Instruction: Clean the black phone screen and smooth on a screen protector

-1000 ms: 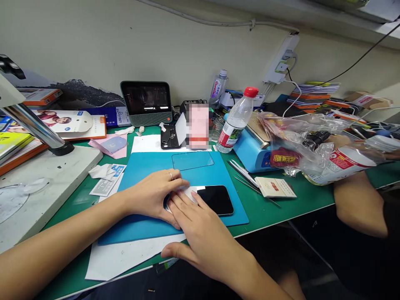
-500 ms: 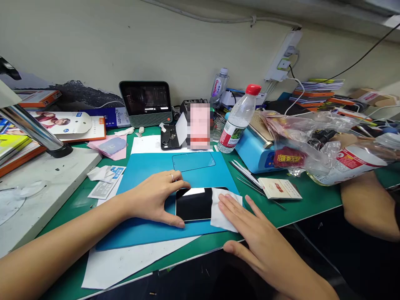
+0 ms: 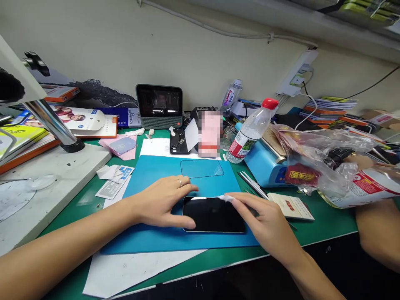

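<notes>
A black-screened phone (image 3: 215,216) lies face up on a blue mat (image 3: 140,246). My left hand (image 3: 165,200) rests at its left end, thumb over the lower left corner and fingers apart near the upper left edge. Pinched in my right hand (image 3: 265,216) is a small bunched white wipe (image 3: 225,198), at the phone's upper edge. Behind the phone, a clear screen protector with a black border (image 3: 202,168) lies flat on the mat.
A bottle with a red cap (image 3: 251,131) stands by a blue device (image 3: 265,164). Thin tools (image 3: 252,183) and a white box (image 3: 292,205) lie at right, near another person's arm (image 3: 378,233). A lamp-like stand (image 3: 71,143) occupies the left.
The wipe was spread flat under my right fingers over the phone's right part; now it is bunched in a pinch at the upper edge. My left hand stays at the left end. The view has shifted.
</notes>
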`<move>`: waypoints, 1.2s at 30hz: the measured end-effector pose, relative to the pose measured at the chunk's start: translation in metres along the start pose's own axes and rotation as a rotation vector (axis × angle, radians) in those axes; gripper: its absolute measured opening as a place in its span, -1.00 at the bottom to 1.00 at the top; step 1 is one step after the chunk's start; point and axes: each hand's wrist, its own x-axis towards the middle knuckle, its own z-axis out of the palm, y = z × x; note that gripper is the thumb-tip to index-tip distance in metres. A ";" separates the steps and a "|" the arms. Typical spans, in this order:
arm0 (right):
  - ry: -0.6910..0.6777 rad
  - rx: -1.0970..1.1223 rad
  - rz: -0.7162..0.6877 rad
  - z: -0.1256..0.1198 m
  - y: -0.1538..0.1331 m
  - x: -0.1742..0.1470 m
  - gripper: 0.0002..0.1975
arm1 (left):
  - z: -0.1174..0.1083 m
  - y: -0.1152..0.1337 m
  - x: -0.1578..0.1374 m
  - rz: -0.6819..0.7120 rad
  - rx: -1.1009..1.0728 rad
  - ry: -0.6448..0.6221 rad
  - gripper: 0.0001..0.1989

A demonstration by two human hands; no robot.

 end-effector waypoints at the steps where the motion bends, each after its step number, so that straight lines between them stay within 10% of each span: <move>1: -0.017 0.048 -0.007 0.003 -0.008 0.011 -0.73 | 0.000 0.000 0.000 -0.012 0.003 0.037 -0.25; 8: -0.180 0.150 -0.290 0.037 -0.046 0.076 -0.75 | 0.002 -0.003 0.001 -0.109 0.025 0.372 -0.82; 23: -0.526 -0.345 -0.274 0.023 -0.003 0.153 -0.17 | -0.001 -0.010 0.002 -0.500 0.047 0.621 -0.77; 36: -0.578 -0.410 -0.389 0.023 0.003 0.160 -0.28 | -0.001 -0.009 -0.001 -0.298 0.026 0.659 -0.80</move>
